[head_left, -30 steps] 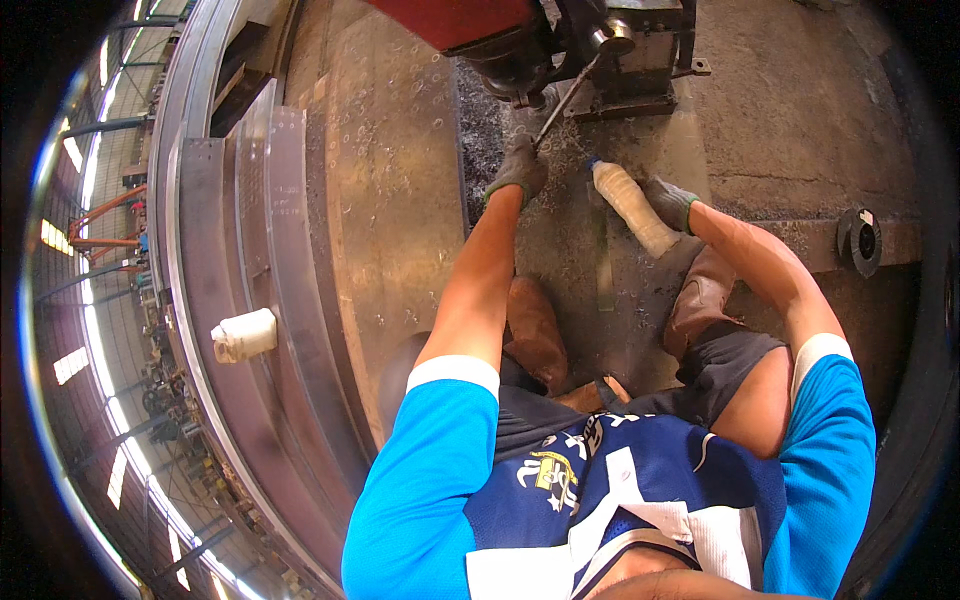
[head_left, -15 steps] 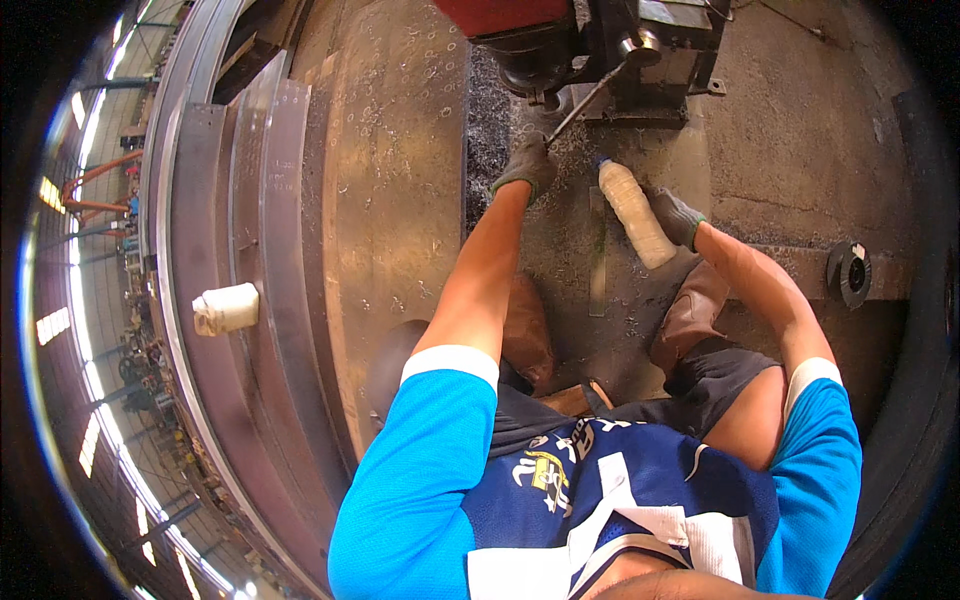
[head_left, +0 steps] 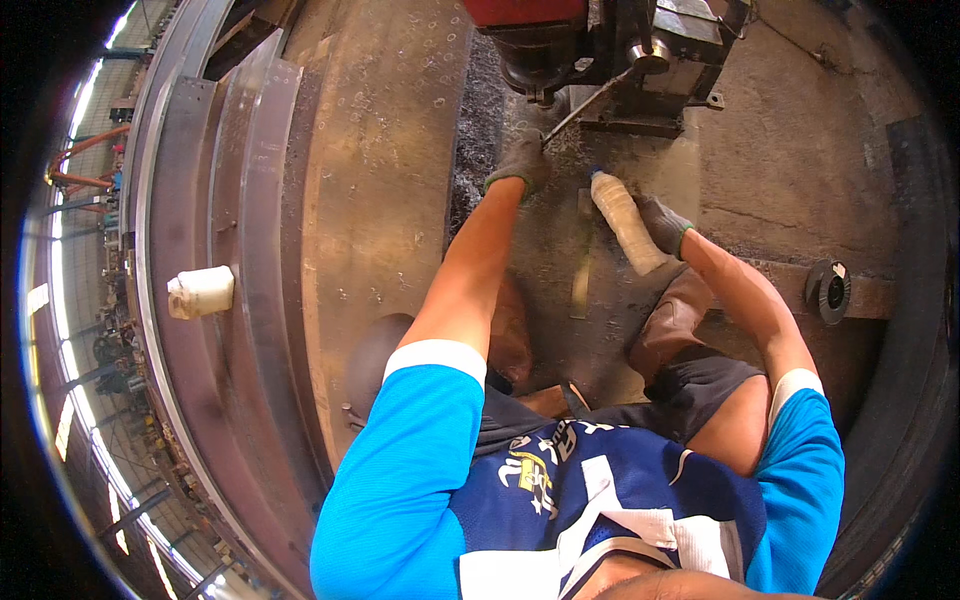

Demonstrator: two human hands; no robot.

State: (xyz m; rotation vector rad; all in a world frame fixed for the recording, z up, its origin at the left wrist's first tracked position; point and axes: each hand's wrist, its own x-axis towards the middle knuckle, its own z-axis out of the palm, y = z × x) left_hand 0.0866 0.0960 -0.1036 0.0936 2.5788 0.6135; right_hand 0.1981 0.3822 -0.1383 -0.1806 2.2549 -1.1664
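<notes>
My left hand [head_left: 520,162], in a dark glove, is closed around the end of a metal lever [head_left: 588,110]. The lever slants up to the right into a red and black drilling machine [head_left: 545,55] on a block-shaped base. My gloved right hand [head_left: 662,224] grips a clear plastic bottle [head_left: 626,220] of cloudy whitish liquid from its right side. The bottle lies tilted, with its blue-tipped top toward the machine and its side pressed in. Scattered metal shavings [head_left: 482,125] lie on the dark strip left of the machine's tip.
A whitish plastic container [head_left: 202,292] stands on the steel beams [head_left: 238,220] to the left. A dark round disc [head_left: 829,291] lies at the right. A narrow flat strip [head_left: 582,255] lies between my boots, and a cable [head_left: 800,45] runs at the upper right.
The whole view has shifted slightly. The bottle looks narrower and more bent in my right hand. My left hand keeps its hold on the lever.
</notes>
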